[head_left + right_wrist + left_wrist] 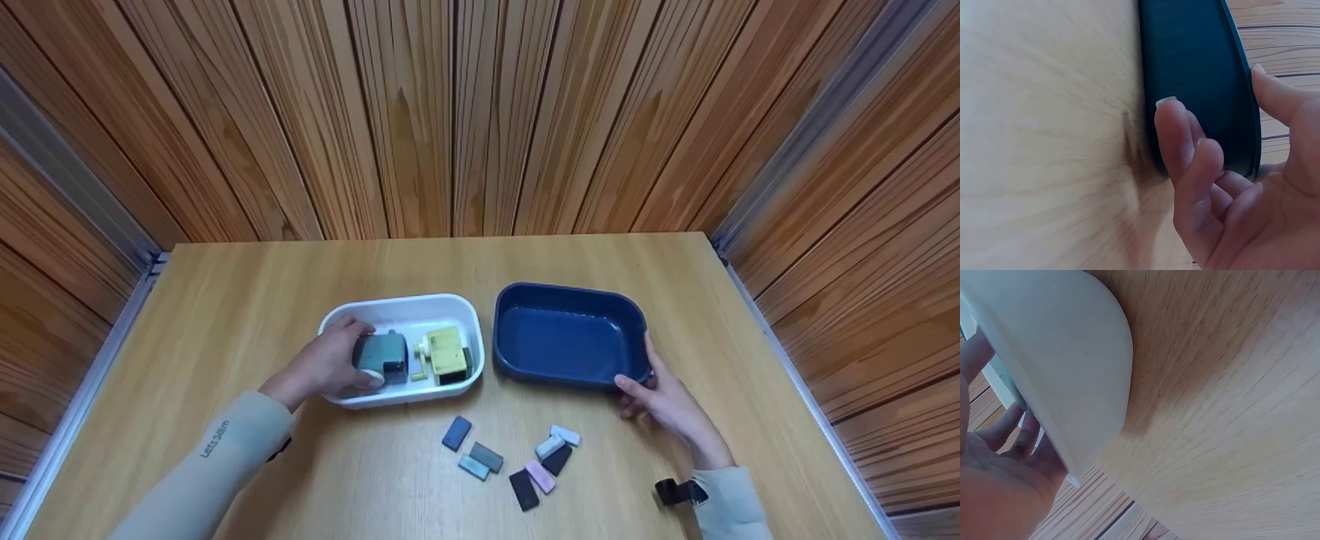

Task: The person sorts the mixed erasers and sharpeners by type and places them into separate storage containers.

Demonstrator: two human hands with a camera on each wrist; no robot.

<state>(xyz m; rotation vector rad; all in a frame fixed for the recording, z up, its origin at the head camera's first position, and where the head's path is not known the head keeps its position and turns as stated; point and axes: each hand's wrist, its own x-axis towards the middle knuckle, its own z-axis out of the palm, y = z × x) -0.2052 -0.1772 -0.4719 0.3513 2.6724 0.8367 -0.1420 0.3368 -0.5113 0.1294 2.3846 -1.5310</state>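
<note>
Inside a white plastic tray (411, 303), my left hand (337, 360) grips the left end of a teal crank pencil sharpener (386, 349), fingers at its far side and thumb at its near side. A yellow-green pencil sharpener (445, 351) with a side crank sits to its right in the same tray. In the left wrist view the tray's outer wall (1072, 365) hides most of the teal sharpener. My right hand (664, 397) holds the near right corner of a dark blue tray (570, 337), thumb at the rim and fingers against the outside wall.
Several small eraser-like blocks lie loose on the wooden table (360, 480) in front of the trays, among them a blue block (457, 433), a pink block (541, 477) and a black block (523, 490). Wood-panelled walls (450, 120) stand behind and at both sides.
</note>
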